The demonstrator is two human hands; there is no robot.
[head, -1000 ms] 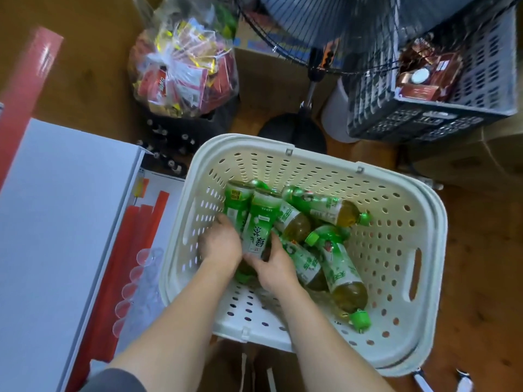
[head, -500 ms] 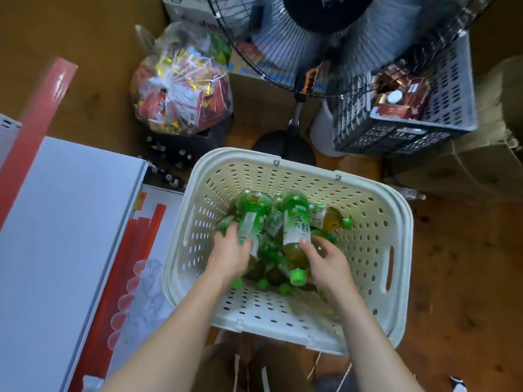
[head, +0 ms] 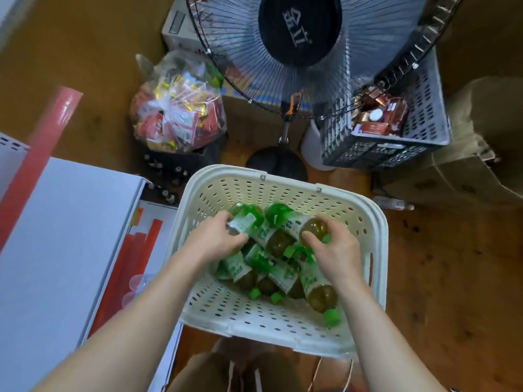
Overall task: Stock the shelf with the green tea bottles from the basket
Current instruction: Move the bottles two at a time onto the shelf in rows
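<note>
Head cam: both hands down inside cream basket (head: 376,222) on floor. Left hand (head: 215,239) fingers curled round green tea bottle (head: 244,222); right hand (head: 335,250) fingers wrapped over shoulder end of another bottle (head: 297,226). More bottles (head: 283,275) piled just under and between fingers. White shelf (head: 56,250) left of left hand, fan (head: 300,32) beyond.

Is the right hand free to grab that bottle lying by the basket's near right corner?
Probably not at once: the right hand already grips another bottle. The way to the corner bottle looks open, lying uncovered just below that hand.
</note>
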